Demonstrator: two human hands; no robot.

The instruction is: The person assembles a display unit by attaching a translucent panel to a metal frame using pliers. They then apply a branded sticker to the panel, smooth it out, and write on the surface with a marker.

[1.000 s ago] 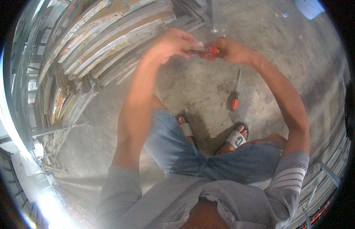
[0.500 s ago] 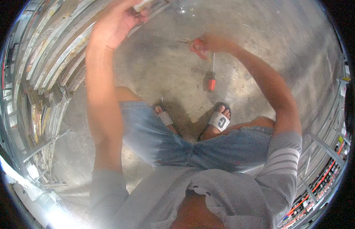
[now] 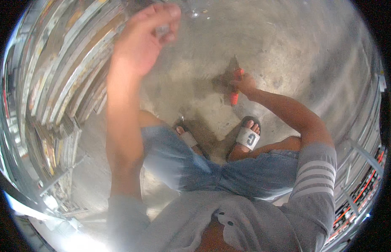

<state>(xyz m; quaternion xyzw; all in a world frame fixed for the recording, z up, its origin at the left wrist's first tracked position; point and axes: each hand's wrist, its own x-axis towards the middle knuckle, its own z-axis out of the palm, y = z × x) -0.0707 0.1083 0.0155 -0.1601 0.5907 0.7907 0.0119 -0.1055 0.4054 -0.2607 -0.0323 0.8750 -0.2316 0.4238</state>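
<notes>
My right hand [image 3: 245, 85] is low over the concrete floor, its fingers closed on red-handled pliers [image 3: 238, 74]. Directly below them on the floor lies a screwdriver, its red handle [image 3: 234, 98] showing beside my fingers and its shaft mostly covered by the pliers and hand. Raised at the upper left, my left hand [image 3: 147, 35] is blurred, with curled fingers and the thumb bent in. A small greyish patch shows between thumb and fingers; whether it is an object I cannot make out.
Long metal bars or profiles [image 3: 84, 54] are stacked along the left. A small shiny piece [image 3: 194, 14] lies on the floor at the top. My sandalled feet [image 3: 248, 136] are on the floor below the tools. Metal racking [image 3: 355, 193] stands at the right edge.
My right hand has brought the pliers down and toward me, over the screwdriver. My left hand has moved away from the bar frame at the top and nearer to me.
</notes>
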